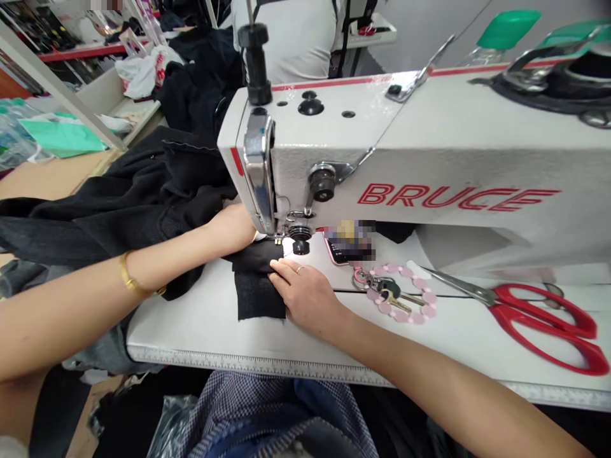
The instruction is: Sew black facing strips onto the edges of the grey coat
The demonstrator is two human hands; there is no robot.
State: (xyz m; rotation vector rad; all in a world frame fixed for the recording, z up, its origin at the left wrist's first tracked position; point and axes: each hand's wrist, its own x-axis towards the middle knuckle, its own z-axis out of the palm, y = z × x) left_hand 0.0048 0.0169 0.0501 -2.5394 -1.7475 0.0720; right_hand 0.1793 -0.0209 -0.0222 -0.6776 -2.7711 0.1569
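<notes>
A strip of black fabric [260, 294] lies on the white sewing machine bed, its far end under the needle area. My right hand [308, 296] rests on the right edge of this fabric, fingers stretched out and lying on it; one finger wears a ring. On the far left side of the machine head, my left hand [233, 228] reaches in by the fabric. Its fingers are hidden behind the sewing machine [405, 172]. Dark garments [176, 184] are heaped beside and beyond my left arm.
Red-handled scissors [506, 302] lie at the right. Nearer the needle are keys [394, 298] on a pink beaded loop and a phone [338, 251]. A ruler tape [248, 362] runs along the front edge. A person in a white top [291, 38] is behind the machine.
</notes>
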